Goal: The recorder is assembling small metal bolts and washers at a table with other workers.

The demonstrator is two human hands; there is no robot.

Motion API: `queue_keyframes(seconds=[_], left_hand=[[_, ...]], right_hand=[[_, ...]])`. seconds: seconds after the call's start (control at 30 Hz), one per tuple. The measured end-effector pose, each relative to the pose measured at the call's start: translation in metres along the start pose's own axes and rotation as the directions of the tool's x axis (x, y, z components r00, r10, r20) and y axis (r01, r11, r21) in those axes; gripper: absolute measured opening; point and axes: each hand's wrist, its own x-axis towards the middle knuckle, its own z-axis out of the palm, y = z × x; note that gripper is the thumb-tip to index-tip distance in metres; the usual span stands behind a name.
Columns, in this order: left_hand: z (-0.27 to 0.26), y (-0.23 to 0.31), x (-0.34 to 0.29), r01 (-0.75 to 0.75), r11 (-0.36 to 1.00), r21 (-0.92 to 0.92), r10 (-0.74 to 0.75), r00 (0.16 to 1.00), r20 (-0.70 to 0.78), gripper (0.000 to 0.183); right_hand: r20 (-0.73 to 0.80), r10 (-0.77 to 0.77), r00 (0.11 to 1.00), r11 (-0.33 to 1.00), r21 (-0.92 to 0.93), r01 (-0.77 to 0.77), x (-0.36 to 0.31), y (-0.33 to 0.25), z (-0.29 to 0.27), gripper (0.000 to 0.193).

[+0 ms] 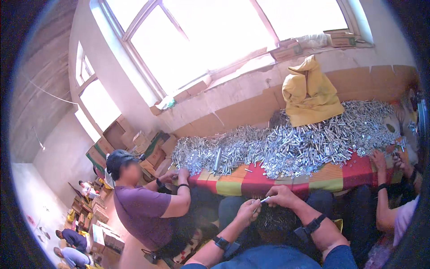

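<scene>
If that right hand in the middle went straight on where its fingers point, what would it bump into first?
Probably the left hand: the right hand points toward it along the slim metal piece between them, though depth is hard to judge here.

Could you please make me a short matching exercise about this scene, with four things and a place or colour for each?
Things:
1. Loose cloth
2. Table covering
3. Slim metal piece
4. Cap

Descriptions:
A. Held between the left hand and right hand
B. Red and yellow-green blocks
C. Dark, worn by the person in purple
D. Yellow, on the metal heap

Pairs: 1-D, 2-B, 3-A, 4-C
</scene>
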Motion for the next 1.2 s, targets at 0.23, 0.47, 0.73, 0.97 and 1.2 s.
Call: queue_keyframes(seconds=[0.23,0.47,0.73,0.97,1.2], left_hand=[[0.008,0.002,-0.006,-0.034,0.998,-0.057,0.035,0.999,0.008,0.026],[0.003,-0.003,0.006,-0.050,0.979,-0.197,0.057,0.998,0.029,0.024],[-0.016,-0.006,0.034,-0.076,0.991,-0.108,0.083,0.995,0.062,0.025],[-0.027,0.001,0.047,0.039,0.988,-0.148,-0.022,0.993,0.115,0.028],[-0.038,0.009,0.053,0.116,0.962,-0.247,-0.072,0.981,0.180,0.028]], right_hand=[[-0.023,0.210,0.977,0.974,-0.087,-0.211,-0.002,-0.007,0.001,0.027],[-0.001,-0.006,1.000,0.995,0.105,0.006,0.002,-0.006,-0.003,0.023],[-0.058,0.301,0.952,0.952,-0.048,-0.304,0.018,-0.018,0.004,0.024],[-0.174,0.333,0.927,0.942,0.103,-0.319,0.028,-0.023,0.019,0.023],[-0.181,0.324,0.929,0.941,0.165,-0.296,0.039,-0.017,0.015,0.020]])
